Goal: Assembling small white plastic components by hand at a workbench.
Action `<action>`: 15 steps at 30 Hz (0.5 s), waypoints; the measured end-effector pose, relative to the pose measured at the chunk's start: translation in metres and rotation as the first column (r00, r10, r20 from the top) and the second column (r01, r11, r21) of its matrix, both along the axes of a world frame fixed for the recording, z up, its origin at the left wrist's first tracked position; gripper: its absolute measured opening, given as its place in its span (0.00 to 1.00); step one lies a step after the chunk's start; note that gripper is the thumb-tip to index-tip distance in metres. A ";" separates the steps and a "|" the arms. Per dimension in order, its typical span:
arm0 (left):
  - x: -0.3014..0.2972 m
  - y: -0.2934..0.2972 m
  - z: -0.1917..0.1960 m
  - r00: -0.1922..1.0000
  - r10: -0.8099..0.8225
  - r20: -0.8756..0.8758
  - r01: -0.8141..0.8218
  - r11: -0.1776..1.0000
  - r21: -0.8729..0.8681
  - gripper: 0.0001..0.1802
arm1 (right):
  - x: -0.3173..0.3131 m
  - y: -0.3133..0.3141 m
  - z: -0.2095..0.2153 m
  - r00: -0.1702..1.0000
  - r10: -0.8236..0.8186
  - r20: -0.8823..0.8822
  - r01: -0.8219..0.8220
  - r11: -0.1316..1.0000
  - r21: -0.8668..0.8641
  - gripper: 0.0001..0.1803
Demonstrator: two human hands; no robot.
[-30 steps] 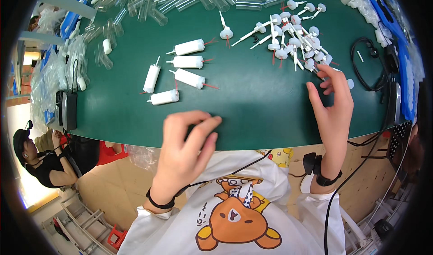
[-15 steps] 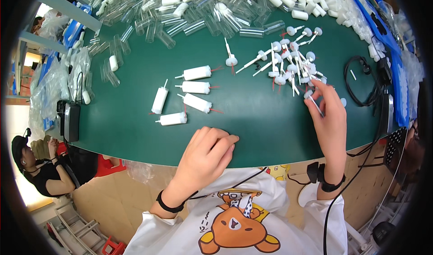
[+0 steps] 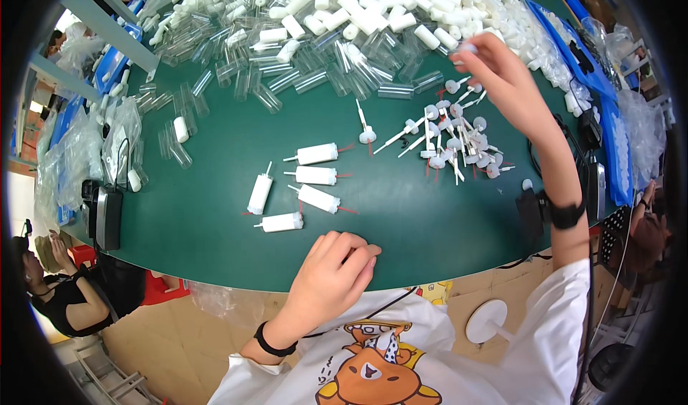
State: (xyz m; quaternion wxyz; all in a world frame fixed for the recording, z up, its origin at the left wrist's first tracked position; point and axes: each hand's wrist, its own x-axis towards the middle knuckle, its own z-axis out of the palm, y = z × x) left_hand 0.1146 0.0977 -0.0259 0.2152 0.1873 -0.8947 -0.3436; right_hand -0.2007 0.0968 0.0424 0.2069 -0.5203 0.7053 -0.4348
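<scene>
My left hand (image 3: 333,276) rests loosely curled at the table's near edge, and no object shows in it. Over at the far right, thumb and forefinger of my right hand (image 3: 498,79) close around a white cylinder (image 3: 467,48) at the pile's edge; the hand partly hides it. Below that hand lies a cluster of white stems with translucent discs and red wires (image 3: 453,138). One such stem with a disc (image 3: 366,129) lies apart, left of the cluster. Several white cylinders fitted with stems and red wires (image 3: 315,175) lie at centre left.
White cylinders (image 3: 358,11) and clear tubes (image 3: 312,81) are heaped along the far side of the green table (image 3: 236,129). A black adapter (image 3: 109,218) stands at the left edge. Blue trays (image 3: 618,147) and plastic bags line the right. Another person (image 3: 61,297) sits at lower left.
My right hand has left a stem with a disc beside the cluster and moved away to the white cylinders. The whole view has shifted slightly; my left hand stays curled at the edge.
</scene>
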 end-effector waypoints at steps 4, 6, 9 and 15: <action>0.000 0.003 0.000 0.999 0.037 -0.010 -0.037 0.997 -0.063 0.09 | -0.017 -0.071 -0.005 0.986 0.069 -0.150 -0.055 0.994 0.096 0.18; -0.002 0.005 0.000 0.998 0.037 -0.040 -0.041 0.994 -0.100 0.09 | -0.034 -0.107 -0.015 0.942 0.063 -0.329 -0.087 0.995 -0.057 0.19; 0.000 0.006 -0.001 0.997 0.055 -0.058 -0.063 0.987 -0.148 0.10 | -0.057 -0.170 -0.030 0.855 -0.017 -0.518 -0.104 0.974 -0.203 0.20; -0.001 0.007 0.002 0.997 0.040 -0.068 -0.050 0.988 -0.146 0.11 | -0.099 -0.226 -0.031 0.918 -0.184 -0.351 0.196 0.981 -0.001 0.21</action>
